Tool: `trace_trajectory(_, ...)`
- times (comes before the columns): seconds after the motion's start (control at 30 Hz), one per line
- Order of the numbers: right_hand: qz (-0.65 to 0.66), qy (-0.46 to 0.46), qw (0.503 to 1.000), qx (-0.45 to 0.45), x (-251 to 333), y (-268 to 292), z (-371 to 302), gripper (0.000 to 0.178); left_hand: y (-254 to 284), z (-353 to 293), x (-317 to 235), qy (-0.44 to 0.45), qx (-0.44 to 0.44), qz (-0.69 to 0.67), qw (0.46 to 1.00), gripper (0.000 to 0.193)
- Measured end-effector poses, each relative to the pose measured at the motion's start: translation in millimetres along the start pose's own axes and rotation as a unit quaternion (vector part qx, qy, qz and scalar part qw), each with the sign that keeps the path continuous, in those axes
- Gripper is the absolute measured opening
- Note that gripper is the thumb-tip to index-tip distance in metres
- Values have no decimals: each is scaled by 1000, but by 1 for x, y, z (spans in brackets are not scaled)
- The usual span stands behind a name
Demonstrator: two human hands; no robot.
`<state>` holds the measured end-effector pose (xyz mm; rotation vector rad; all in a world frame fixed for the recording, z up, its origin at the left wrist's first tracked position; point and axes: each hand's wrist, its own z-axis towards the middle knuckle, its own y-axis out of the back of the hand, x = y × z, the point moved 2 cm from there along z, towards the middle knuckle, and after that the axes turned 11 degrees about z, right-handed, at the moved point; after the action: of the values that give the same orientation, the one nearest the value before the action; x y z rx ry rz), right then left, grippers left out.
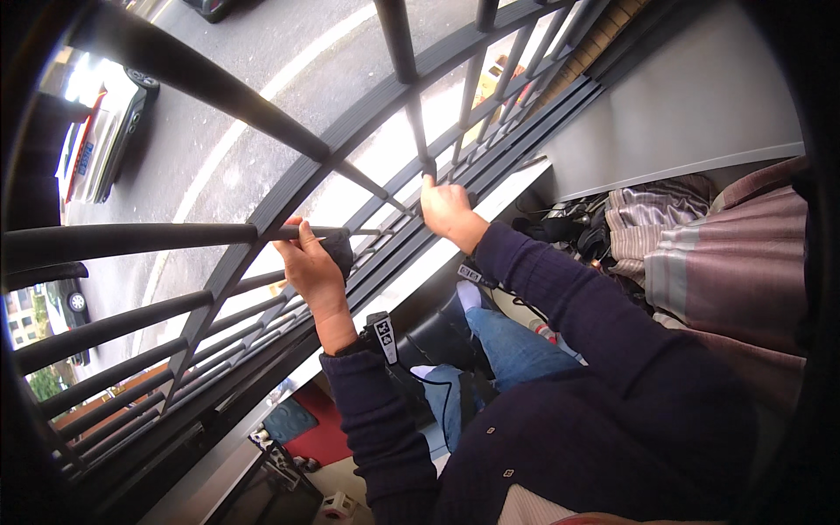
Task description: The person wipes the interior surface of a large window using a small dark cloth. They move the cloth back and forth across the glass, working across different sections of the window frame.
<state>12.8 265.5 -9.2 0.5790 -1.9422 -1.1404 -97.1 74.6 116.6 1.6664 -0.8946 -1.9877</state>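
My left hand [313,269] is closed around a black cloth [338,252] against a dark metal bar [175,236] of the window grille. The cloth bunches up beside the fingers and thumb. Farther right, my right hand [449,212] is closed at the lower end of another bar [408,109], its forefinger pointing up along it. A small dark patch shows at that fingertip, too small to name. What lies under the curled fingers is hidden. Both wrists carry dark straps with small printed tags.
A curved crossbar [289,197] joins the bars. Beyond the grille lie a road [236,44] and a parked car [109,131]. The dark window track [490,188] and a white sill [516,184] run below. Striped bedding [726,262] is heaped at right, past my jeans-clad legs [512,350].
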Motion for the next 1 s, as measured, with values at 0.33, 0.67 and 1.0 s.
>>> trace_trajectory(0.33, 57, -20, 998, 24, -19, 39, 1, 61, -1, 0, 1, -23, -12, 1, 1000, 17)
trace_trajectory(0.67, 81, 37, 995, 40, -31, 35, -13, 52, 1, -1, 0, -7, -9, 29, 1000, 18)
trace_trajectory(1.0, 37, -58, 995, -69, -62, 54, 44, 55, 1, 0, 2, -6, 4, 17, 1000, 19)
